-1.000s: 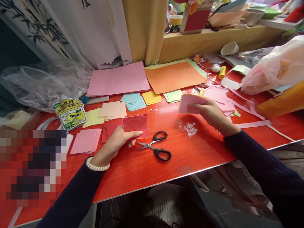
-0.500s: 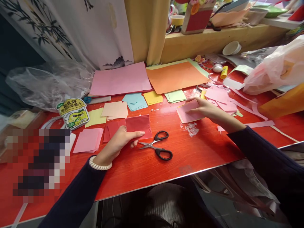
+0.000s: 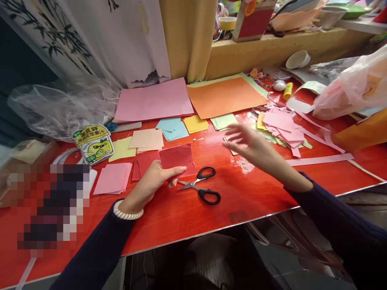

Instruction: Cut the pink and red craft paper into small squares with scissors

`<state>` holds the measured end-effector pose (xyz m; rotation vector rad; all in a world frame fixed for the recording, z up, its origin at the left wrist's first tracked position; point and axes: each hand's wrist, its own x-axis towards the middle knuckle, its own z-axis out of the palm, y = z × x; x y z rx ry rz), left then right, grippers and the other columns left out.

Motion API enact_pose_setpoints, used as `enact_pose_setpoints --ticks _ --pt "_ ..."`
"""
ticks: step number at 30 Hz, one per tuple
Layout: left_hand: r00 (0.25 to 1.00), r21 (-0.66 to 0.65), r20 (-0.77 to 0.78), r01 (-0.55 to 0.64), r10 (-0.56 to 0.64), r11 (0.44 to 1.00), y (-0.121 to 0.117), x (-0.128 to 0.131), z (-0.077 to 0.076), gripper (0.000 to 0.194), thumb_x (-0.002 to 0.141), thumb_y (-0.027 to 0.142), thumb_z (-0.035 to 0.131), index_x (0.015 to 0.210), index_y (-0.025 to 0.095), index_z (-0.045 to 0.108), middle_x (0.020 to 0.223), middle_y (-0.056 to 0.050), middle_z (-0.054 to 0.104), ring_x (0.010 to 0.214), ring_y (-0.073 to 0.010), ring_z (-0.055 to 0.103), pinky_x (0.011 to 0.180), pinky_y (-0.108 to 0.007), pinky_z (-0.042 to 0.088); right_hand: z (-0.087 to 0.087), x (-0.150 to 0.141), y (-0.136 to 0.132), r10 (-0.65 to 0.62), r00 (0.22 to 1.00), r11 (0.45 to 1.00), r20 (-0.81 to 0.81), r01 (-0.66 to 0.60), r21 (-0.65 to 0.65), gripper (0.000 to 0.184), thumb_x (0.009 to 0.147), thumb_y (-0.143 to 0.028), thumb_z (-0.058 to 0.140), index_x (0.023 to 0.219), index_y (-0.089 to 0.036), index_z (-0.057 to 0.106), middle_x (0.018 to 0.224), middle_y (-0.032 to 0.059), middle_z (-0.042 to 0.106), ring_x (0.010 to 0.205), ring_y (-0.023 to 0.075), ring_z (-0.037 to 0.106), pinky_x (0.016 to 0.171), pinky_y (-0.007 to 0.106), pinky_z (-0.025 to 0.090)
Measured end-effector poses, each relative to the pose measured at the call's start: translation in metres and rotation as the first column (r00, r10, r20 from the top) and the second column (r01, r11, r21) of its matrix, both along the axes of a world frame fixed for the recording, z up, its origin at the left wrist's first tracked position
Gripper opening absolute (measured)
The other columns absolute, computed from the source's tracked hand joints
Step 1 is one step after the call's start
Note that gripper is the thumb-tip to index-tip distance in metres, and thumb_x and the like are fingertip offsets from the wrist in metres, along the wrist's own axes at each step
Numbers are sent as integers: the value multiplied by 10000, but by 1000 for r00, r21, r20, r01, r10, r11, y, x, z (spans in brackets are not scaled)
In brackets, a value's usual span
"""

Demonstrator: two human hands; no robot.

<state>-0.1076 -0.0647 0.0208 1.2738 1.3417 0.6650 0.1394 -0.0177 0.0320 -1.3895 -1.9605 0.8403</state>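
In my left hand [image 3: 154, 177] is a square of red paper [image 3: 177, 157], pinched under the thumb. Just right of its fingertips lies a pair of black-handled scissors [image 3: 199, 184], blades apart, on the red table [image 3: 181, 217]. My right hand [image 3: 248, 144] hovers over the table with fingers apart and nothing in them. Beneath it a pink paper piece [image 3: 230, 146] is mostly hidden by the hand. Small white scraps [image 3: 244, 164] lie just below. More red paper [image 3: 145, 164] sits behind my left hand.
Cut stacks in pink [image 3: 110, 178], peach [image 3: 146, 139], blue [image 3: 172, 129], yellow [image 3: 196, 123] and pale green [image 3: 223, 121] line the table. Large pink [image 3: 154, 98] and orange sheets [image 3: 226, 96] lie behind. Pink offcuts [image 3: 284, 125] and a plastic bag [image 3: 353, 84] are at right.
My right hand set the pink paper down by the white scraps and let go, its fingers now spread above it. My left hand keeps holding the red paper, nearly unmoved.
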Motion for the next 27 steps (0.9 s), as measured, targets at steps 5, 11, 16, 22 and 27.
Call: enact_pose_setpoints --ticks 5,11,16,22,27 --pt "997 21 40 72 -72 997 -3 6 1 381 789 399 620 515 149 532 470 19 528 489 -93 494 559 -227 412 -10 -47 -22 114 883 884 -456 -299 -359 270 743 -441 660 786 -210 528 648 -5 585 568 135 577 529 297 480" --pt "997 51 -2 -79 79 996 -3 6 1 342 767 469 630 665 146 589 547 16 585 515 -97 538 570 -225 419 -28 -52 -11 72 838 933 -541 -248 -261 307 769 -435 649 708 -186 480 641 -40 490 542 84 491 486 240 398" --pt "988 145 75 -143 133 979 -3 2 -3 255 843 422 560 805 170 575 516 47 574 521 -86 542 656 -224 437 -27 -47 -8 86 848 958 -523 -214 -189 304 821 -437 591 694 -208 435 638 -35 457 584 107 468 519 265 389" --pt "987 165 78 -150 139 975 3 5 -5 275 852 397 542 702 166 529 527 26 595 486 -90 559 593 -222 440 -38 -41 -5 87 878 978 -470 -165 -127 266 854 -376 578 731 -226 396 574 -66 371 527 105 409 480 264 310" --pt "931 303 -268 -165 250 939 -11 -10 35 257 801 358 558 618 196 476 465 37 554 509 -127 568 579 -235 429 -38 -27 9 8 843 984 -538 -101 -144 196 894 -377 517 799 -206 524 695 0 552 650 145 563 641 315 448"
